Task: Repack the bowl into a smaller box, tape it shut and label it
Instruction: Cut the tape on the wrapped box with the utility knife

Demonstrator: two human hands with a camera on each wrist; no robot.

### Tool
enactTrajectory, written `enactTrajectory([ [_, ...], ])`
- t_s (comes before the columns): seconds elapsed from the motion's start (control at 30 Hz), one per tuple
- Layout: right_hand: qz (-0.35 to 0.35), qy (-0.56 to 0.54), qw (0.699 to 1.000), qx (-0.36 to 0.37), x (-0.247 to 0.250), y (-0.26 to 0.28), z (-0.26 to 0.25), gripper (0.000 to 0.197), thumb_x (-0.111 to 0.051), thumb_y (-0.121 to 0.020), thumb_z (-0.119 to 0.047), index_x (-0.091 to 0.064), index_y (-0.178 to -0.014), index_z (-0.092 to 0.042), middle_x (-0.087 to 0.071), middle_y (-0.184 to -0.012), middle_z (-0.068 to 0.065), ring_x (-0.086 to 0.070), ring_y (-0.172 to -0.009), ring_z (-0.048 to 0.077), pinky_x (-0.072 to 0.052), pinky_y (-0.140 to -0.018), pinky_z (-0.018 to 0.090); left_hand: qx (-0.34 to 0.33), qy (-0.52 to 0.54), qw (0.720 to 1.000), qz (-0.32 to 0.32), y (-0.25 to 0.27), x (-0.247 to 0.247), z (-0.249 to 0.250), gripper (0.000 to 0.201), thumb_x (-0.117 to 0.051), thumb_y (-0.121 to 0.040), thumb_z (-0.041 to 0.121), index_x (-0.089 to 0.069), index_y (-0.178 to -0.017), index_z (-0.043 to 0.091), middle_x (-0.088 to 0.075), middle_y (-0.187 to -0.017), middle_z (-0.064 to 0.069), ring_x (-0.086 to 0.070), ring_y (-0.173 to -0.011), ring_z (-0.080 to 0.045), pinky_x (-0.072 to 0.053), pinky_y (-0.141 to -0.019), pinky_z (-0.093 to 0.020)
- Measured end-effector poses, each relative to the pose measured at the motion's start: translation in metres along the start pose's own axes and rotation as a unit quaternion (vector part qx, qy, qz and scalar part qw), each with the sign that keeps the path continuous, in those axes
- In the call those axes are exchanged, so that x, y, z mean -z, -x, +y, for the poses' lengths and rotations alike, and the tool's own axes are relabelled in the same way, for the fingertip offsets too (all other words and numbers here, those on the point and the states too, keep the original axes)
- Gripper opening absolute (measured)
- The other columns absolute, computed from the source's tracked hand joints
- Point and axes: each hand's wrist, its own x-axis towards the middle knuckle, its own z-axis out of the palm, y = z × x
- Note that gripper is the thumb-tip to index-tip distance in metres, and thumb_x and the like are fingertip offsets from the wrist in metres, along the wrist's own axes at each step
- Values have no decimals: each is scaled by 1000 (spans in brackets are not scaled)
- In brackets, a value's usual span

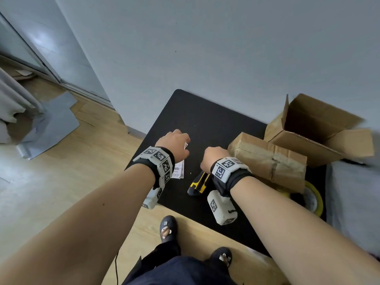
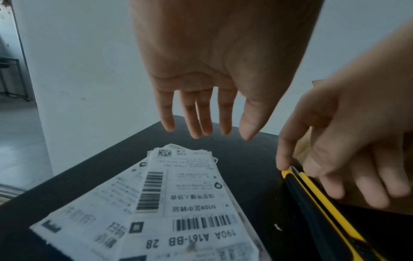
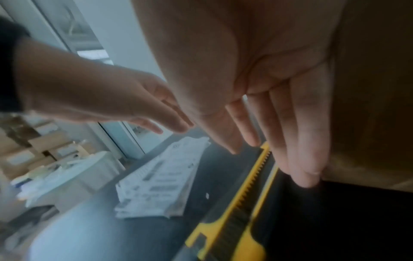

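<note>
A taped brown box [image 1: 269,159] lies on the black table [image 1: 207,120], with an open empty cardboard box [image 1: 316,128] behind it at the right. A stack of white shipping labels [image 2: 178,203] lies under my left hand [image 1: 174,144], whose fingers [image 2: 201,120] hang straight above it, holding nothing. A yellow-and-black utility knife [image 1: 198,185] lies beside the labels. My right hand [image 1: 213,159] hovers over the knife [image 3: 243,199] with straight fingers [image 3: 299,141], empty, close to the taped box [image 3: 375,88]. The bowl is not visible.
A roll of yellow tape [image 1: 313,199] sits at the table's right front, partly behind my right forearm. Grey sheets [image 1: 51,124] lie on the wooden floor at the left. My feet stand close to the table's front edge. A white wall rises behind the table.
</note>
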Motion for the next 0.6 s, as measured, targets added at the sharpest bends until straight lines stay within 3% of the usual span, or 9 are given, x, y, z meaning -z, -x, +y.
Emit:
enactTrajectory([
  [0.1, -7, -2, 999, -32, -11, -7, -1, 35, -52, -91, -18, -49, -124, -7, -61, -118, 13, -61, -106, 28, -48, -74, 31, -15, 15, 1000, -4, -3, 0, -9, 37, -55, -91, 25, -52, -127, 22, -44, -136, -2, -52, -114, -20, -49, -92, -34],
  [0.23, -4, -47, 997, -69, -22, -19, -3, 77, -60, -89, -22, -13, -149, -10, -54, -128, 14, -59, -111, 28, -48, -76, 33, -32, 35, 999, -2, -7, 1, -15, 33, -55, -91, 25, -55, -124, 21, -45, -135, -1, -53, -112, -18, -46, -90, -29],
  [0.3, 10, -71, 995, -76, -23, -22, -3, 95, -63, -88, -22, 6, -152, -14, -57, -127, 12, -63, -104, 25, -48, -71, 31, -38, 45, 998, 1, -8, 2, -16, 31, -55, -91, 24, -56, -122, 22, -45, -134, 0, -53, -112, -18, -46, -90, -29],
  [0.37, 27, -93, 992, -86, -23, -24, -3, 103, -66, -86, -23, 13, -151, -14, -60, -122, 10, -65, -98, 24, -48, -69, 30, -42, 50, 998, 8, -9, 3, -16, 29, -55, -91, 25, -57, -120, 22, -46, -133, 1, -53, -111, -17, -46, -91, -29],
  [0.4, 34, -109, 989, -95, -23, -24, -3, 103, -68, -85, -24, 10, -151, -13, -60, -121, 10, -65, -99, 24, -50, -71, 30, -42, 52, 998, 13, -10, 3, -17, 29, -54, -91, 24, -57, -120, 22, -47, -132, 1, -53, -111, -17, -46, -91, -29],
  [0.47, 41, -147, 982, -110, -20, -25, -2, 87, -70, -81, -28, -15, -146, -9, -60, -118, 11, -64, -99, 25, -50, -71, 31, -39, 57, 997, 24, -11, 6, -17, 28, -54, -91, 24, -58, -119, 22, -48, -131, 2, -53, -111, -16, -45, -91, -28],
  [0.53, 45, -180, 977, -104, -14, -23, -2, 52, -70, -79, -35, -46, -117, -10, -61, -103, 8, -62, -83, 20, -46, -60, 25, -35, 63, 997, 35, -11, 10, -17, 27, -54, -91, 24, -58, -118, 22, -49, -130, 2, -54, -109, -16, -46, -92, -29],
  [0.6, 60, -218, 971, -85, -4, -20, 0, 35, -69, -78, -42, -55, -91, -12, -60, -84, 4, -54, -63, 14, -39, -49, 24, -31, 68, 996, 49, -11, 14, -14, 27, -54, -91, 24, -59, -117, 22, -50, -128, 3, -54, -108, -15, -47, -92, -32],
])
